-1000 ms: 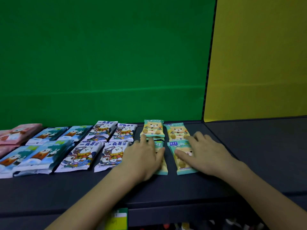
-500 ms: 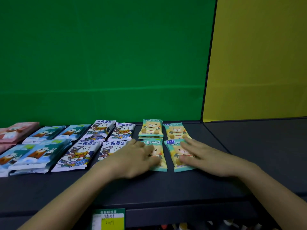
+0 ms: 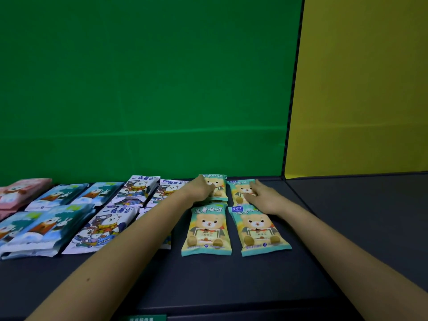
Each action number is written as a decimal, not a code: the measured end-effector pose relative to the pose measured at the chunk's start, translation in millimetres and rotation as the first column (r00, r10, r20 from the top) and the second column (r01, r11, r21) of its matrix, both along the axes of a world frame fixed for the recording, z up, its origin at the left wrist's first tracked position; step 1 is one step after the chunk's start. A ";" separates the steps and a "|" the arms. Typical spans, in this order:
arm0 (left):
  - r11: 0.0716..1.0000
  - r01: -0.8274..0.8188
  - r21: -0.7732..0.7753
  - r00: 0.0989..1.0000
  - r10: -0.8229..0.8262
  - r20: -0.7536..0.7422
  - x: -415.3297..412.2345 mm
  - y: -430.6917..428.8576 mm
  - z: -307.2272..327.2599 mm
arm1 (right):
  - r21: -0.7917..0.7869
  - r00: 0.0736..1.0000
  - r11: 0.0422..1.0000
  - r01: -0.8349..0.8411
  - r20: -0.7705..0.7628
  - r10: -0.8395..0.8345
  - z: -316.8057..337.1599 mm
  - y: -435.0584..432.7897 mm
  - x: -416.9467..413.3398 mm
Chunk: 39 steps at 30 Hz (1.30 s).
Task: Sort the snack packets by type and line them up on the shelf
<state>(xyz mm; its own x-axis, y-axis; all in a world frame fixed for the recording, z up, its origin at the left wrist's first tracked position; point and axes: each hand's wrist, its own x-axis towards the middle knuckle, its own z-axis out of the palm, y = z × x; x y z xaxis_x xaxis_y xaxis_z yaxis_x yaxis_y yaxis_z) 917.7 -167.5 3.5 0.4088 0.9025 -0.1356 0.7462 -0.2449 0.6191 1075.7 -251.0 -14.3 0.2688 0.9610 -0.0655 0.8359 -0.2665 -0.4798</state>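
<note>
Both hands are laid on the rear pair of teal-and-yellow bear packets near the back edge of the dark shelf (image 3: 347, 228), in what appears to be the final squaring-up of this group. The right hand (image 3: 266, 198) is spread flat, fingers straight, on the rear-right bear packet (image 3: 240, 189). The left hand (image 3: 201, 191) is set over the left side of the rear-left bear packet (image 3: 217, 185), its fingers bent; whether the packet is pinched or only pressed cannot be told. Four bear packets are counted, two behind and two in front, the front-left bear packet (image 3: 207, 228) and front-right bear packet (image 3: 259, 230) lying untouched towards the front edge. To their left, four white cartoon packets (image 3: 104, 225) are made out, one largely hidden by the left forearm. At least four blue packets (image 3: 58, 195) follow, the front ones overlapping. Two pink packets (image 3: 23, 188) are cut off at the shelf's left edge. A small nudge is judged to be called for next, so that the rear pair is brought parallel with the front pair.
</note>
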 end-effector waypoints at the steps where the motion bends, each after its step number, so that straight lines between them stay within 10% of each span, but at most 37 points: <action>1: 1.000 -0.002 0.005 1.000 0.002 -0.004 1.2 2.0 -1.1 | -0.001 1.000 1.000 0.000 0.019 0.000 -0.2 2.1 -0.7; 15: 0.985 -0.042 0.167 0.979 0.007 0.201 -19.8 -35.1 4.6 | 0.156 0.983 0.988 -0.010 -0.180 0.038 6.0 -32.8 4.9; 25: 0.770 0.368 0.521 0.926 -0.254 -0.279 -91.6 -116.9 -26.4 | 0.035 0.954 0.953 -0.300 0.008 0.300 -5.9 -127.5 -2.2; 39: 0.756 0.322 0.570 0.945 -0.218 -0.244 -101.8 -121.6 -22.0 | 0.120 0.974 0.973 -0.196 0.140 0.178 -8.4 -132.8 -18.3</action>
